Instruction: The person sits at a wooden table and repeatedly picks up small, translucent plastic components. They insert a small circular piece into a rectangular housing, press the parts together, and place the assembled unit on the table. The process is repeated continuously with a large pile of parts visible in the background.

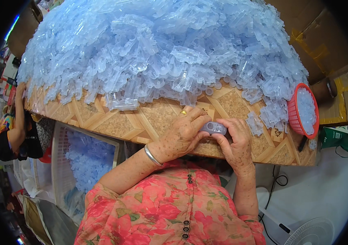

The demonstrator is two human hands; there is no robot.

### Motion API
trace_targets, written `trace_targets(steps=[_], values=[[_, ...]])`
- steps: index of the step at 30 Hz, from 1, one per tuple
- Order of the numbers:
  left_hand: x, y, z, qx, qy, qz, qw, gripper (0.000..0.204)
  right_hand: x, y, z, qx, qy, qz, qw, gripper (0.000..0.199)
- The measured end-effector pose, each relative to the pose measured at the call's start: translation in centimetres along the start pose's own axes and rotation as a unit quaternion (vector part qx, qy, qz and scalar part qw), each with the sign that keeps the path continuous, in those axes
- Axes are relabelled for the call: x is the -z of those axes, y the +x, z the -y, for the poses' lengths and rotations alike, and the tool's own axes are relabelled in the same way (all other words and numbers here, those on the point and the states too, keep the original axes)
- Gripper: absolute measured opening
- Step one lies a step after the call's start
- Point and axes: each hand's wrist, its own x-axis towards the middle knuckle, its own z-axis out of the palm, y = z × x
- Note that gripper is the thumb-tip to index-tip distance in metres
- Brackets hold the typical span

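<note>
Just above the near edge of the table, both of my hands grip one small translucent plastic case with rounded ends [215, 128]. My left hand [182, 132], with a gold ring and a silver bracelet, closes its fingers on the left end. My right hand [239, 141] pinches the other end between thumb and fingers. Beyond them a huge heap of bluish translucent plastic pieces [153, 45] covers most of the table [161, 118]. Some loose pieces [255, 123] lie on the tabletop beside my right hand.
At the table's right end stands a red plastic basket [291, 112] holding more pieces. A pale crate [59, 163] with bluish pieces sits below the table on the left. Another person's arm [18, 110] reaches in at far left. A white fan [313, 232] stands lower right; cardboard boxes [325, 36] rise behind.
</note>
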Motion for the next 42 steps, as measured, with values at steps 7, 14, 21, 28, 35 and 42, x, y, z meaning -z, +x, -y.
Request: trace_targets(steps=[7, 14, 21, 28, 35, 42], values=[[0.0, 0.0, 0.2, -0.006, 0.022, -0.009, 1.0, 0.038, 0.0, 0.3, -0.1, -0.012, 0.023, 0.012, 1.0, 0.038], [-0.2, -0.2, 0.2, 0.013, 0.022, -0.007, 1.0, 0.042, 1.2, 4.5, 0.2, -0.1, 0.033, 0.035, 0.994, 0.032], [-0.2, -0.3, 0.3, 0.011, -0.006, -0.029, 1.0, 0.047, -1.3, 9.8, -2.6, -0.112, -0.175, 0.027, 0.978, 0.029], [0.0, -0.5, 0.5, -0.004, -0.003, -0.028, 1.0, 0.047, 0.5, 8.4, -0.9, -0.185, -0.078, 0.039, 0.979, 0.022], [0.1, -0.5, 0.4, 0.007, -0.019, -0.03, 0.999, 0.042, 2.1, 2.5, 1.3, 0.016, 0.018, 0.005, 1.0, 0.026], [0.2, -0.3, 0.2, 0.009, -0.02, -0.033, 0.999, 0.04, 1.6, 2.4, 1.9, 0.041, -0.011, 0.02, 0.999, 0.027]])
